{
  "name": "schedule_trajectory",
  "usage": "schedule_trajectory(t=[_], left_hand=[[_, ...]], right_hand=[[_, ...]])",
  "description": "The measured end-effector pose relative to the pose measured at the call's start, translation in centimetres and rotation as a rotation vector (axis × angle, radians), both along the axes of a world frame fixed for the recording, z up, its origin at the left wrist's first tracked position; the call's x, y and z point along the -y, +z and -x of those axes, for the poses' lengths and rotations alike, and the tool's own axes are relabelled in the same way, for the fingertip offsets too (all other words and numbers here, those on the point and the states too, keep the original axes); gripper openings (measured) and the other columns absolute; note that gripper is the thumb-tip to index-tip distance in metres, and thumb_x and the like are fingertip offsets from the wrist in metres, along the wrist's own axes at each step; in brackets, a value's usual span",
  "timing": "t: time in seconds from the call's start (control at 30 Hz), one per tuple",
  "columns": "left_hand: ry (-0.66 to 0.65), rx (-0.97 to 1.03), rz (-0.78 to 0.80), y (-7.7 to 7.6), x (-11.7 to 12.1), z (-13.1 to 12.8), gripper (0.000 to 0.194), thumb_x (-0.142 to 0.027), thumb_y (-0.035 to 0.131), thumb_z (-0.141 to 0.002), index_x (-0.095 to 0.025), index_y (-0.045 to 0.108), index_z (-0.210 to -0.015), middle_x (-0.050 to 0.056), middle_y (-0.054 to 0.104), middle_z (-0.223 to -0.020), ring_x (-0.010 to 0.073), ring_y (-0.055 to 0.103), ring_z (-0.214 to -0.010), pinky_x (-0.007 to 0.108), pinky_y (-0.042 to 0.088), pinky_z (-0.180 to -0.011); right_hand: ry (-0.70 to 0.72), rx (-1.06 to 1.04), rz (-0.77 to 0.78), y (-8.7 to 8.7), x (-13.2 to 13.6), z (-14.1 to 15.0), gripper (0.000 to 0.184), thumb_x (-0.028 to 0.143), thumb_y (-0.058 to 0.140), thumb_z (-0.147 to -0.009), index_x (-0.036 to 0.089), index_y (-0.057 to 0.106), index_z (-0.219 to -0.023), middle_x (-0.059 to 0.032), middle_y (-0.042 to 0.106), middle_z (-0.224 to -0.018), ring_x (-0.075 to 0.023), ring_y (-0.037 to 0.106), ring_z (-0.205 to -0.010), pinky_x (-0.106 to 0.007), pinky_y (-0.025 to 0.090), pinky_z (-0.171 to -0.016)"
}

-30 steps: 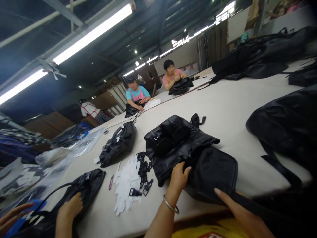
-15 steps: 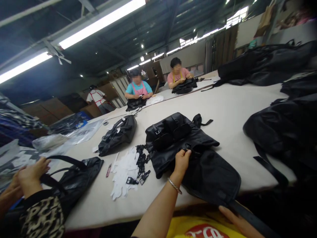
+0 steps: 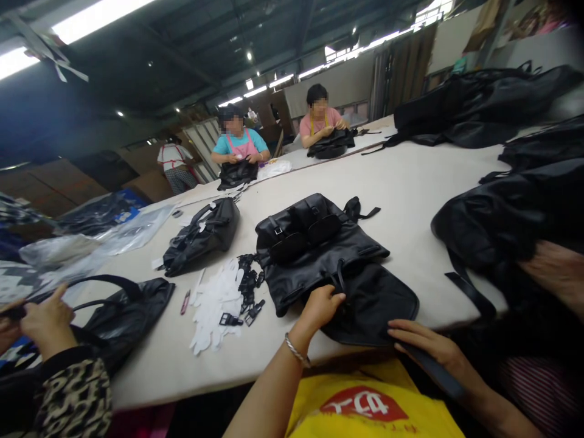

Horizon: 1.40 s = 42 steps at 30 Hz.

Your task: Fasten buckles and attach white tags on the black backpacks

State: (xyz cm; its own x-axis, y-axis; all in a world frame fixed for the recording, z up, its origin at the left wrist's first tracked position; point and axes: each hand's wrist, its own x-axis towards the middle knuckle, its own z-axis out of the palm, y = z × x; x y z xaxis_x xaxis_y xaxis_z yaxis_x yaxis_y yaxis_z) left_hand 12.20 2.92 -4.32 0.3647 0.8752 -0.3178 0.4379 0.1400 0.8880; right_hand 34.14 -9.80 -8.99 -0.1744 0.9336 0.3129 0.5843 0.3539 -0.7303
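Note:
A black backpack (image 3: 314, 243) with two buckled front pockets lies on the table before me, its top flap (image 3: 374, 304) folded out toward me. My left hand (image 3: 322, 304) is closed on the bag's gathered opening, beside a looped drawstring cord (image 3: 340, 274); its fingertips are partly hidden. At the flap's near right corner, my right hand (image 3: 431, 344) lies with fingers stretched out over a dark strap (image 3: 433, 368). Left of the backpack are white cut pieces (image 3: 214, 304) and a pile of black buckles (image 3: 249, 283).
At left, a co-worker's hand (image 3: 50, 316) grips a black handbag's handle (image 3: 107, 280). Another black bag (image 3: 205, 234) stands beyond the white pieces, and a small pink-red tool (image 3: 185, 302) lies nearby. On the right, another person's blurred hand (image 3: 559, 267) touches piled black bags (image 3: 497, 213).
My right hand has come up from below the table edge onto the flap's corner. The view has shifted, and another person's hand has appeared at the right.

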Motion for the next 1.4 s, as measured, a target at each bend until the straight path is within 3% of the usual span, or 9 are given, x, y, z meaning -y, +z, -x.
schedule_trajectory(t=[0.13, 0.3, 0.43, 0.53, 0.63, 0.73, 1.0, 1.23, 1.4], left_hand=[[0.092, 0.465, 0.445, 0.8, -0.5, -0.8, 0.021, -0.035, 0.051, -0.072, -0.016, 0.042, -0.075, 0.005, 0.062, -0.069, 0.0158, 0.06, -0.061, 0.028, 0.046, -0.059], [0.08, 0.611, 0.574, 0.2, 0.2, -2.2, 0.015, -0.027, 0.05, -0.074, -0.013, 0.045, -0.076, 0.007, 0.063, -0.067, 0.015, 0.06, -0.057, 0.027, 0.048, -0.059], [0.11, 0.716, 0.678, -0.7, 0.7, -2.2, 0.016, -0.025, 0.053, -0.072, -0.012, 0.046, -0.079, 0.008, 0.063, -0.071, 0.0157, 0.061, -0.06, 0.029, 0.049, -0.063], [0.136, 0.765, 0.698, -1.0, 0.8, -2.3, 0.018, -0.026, 0.055, -0.07, -0.013, 0.046, -0.079, 0.009, 0.063, -0.072, 0.0161, 0.061, -0.062, 0.028, 0.048, -0.062], [0.164, 0.785, 0.674, -1.2, 0.7, -2.6, 0.018, -0.026, 0.056, -0.069, -0.014, 0.046, -0.077, 0.009, 0.063, -0.073, 0.0172, 0.061, -0.067, 0.025, 0.046, -0.061], [0.196, 0.788, 0.634, -1.3, 0.8, -2.9, 0.017, -0.025, 0.057, -0.067, -0.014, 0.047, -0.075, 0.007, 0.061, -0.075, 0.016, 0.06, -0.069, 0.026, 0.045, -0.062], [0.273, 0.788, 0.563, -1.7, 1.3, -3.2, 0.022, -0.027, 0.063, -0.061, -0.015, 0.049, -0.074, -0.001, 0.056, -0.07, 0.0097, 0.054, -0.062, 0.025, 0.042, -0.064], [0.253, 0.723, 0.613, -2.9, 1.6, -4.5, 0.031, -0.033, 0.072, -0.053, -0.008, 0.056, -0.065, 0.003, 0.056, -0.057, 0.0101, 0.05, -0.051, 0.023, 0.038, -0.053], [0.4, 0.634, 0.651, -2.5, 0.6, -6.2, 0.019, -0.022, 0.065, -0.064, -0.008, 0.053, -0.061, 0.001, 0.052, -0.048, 0.0091, 0.047, -0.043, 0.022, 0.036, -0.048]], right_hand=[[0.162, -0.004, -0.048, 4.1, -2.0, 1.6, 0.02, 0.024, 0.052, -0.081, 0.021, 0.06, -0.098, -0.0039, 0.059, -0.097, -0.016, 0.055, -0.091, -0.024, 0.046, -0.082], [0.225, -0.045, 0.144, 8.0, -2.9, 3.4, 0.015, 0.025, 0.048, -0.082, 0.018, 0.06, -0.087, -0.0029, 0.06, -0.079, -0.0125, 0.056, -0.068, -0.021, 0.047, -0.061], [0.157, -0.276, 0.637, 7.0, -3.1, 2.2, 0.034, 0.037, 0.046, -0.081, 0.016, 0.049, -0.108, -0.0065, 0.059, -0.089, -0.0134, 0.056, -0.061, -0.025, 0.049, -0.055], [0.16, -0.453, 0.775, 6.3, -3.5, 0.1, 0.044, 0.041, 0.045, -0.08, 0.015, 0.041, -0.115, -0.0116, 0.056, -0.1, -0.0143, 0.056, -0.06, -0.023, 0.045, -0.045], [-0.075, -0.469, 0.682, 6.5, -4.6, -1.1, 0.042, 0.044, 0.046, -0.077, 0.016, 0.045, -0.108, -0.0106, 0.057, -0.1, -0.01, 0.05, -0.049, -0.02, 0.036, -0.037], [-0.261, -0.204, 0.472, 6.6, -6.4, -0.6, 0.041, 0.046, 0.053, -0.072, 0.017, 0.052, -0.101, -0.0061, 0.059, -0.094, -0.0128, 0.053, -0.06, -0.024, 0.043, -0.051], [-0.044, -0.061, 0.451, 4.2, -9.3, 3.6, 0.03, 0.043, 0.047, -0.077, 0.017, 0.06, -0.076, -0.0013, 0.061, -0.075, -0.0172, 0.055, -0.073, -0.025, 0.04, -0.065], [-0.197, -0.071, 0.494, 2.4, -6.7, 5.2, 0.035, 0.044, 0.041, -0.078, 0.016, 0.056, -0.063, -0.0009, 0.058, -0.059, -0.016, 0.053, -0.061, -0.025, 0.037, -0.059], [-0.298, -0.015, 0.468, 2.8, -5.9, 5.5, 0.037, 0.046, 0.038, -0.079, 0.018, 0.055, -0.062, 0.0003, 0.055, -0.055, -0.0146, 0.052, -0.056, -0.023, 0.035, -0.054]])
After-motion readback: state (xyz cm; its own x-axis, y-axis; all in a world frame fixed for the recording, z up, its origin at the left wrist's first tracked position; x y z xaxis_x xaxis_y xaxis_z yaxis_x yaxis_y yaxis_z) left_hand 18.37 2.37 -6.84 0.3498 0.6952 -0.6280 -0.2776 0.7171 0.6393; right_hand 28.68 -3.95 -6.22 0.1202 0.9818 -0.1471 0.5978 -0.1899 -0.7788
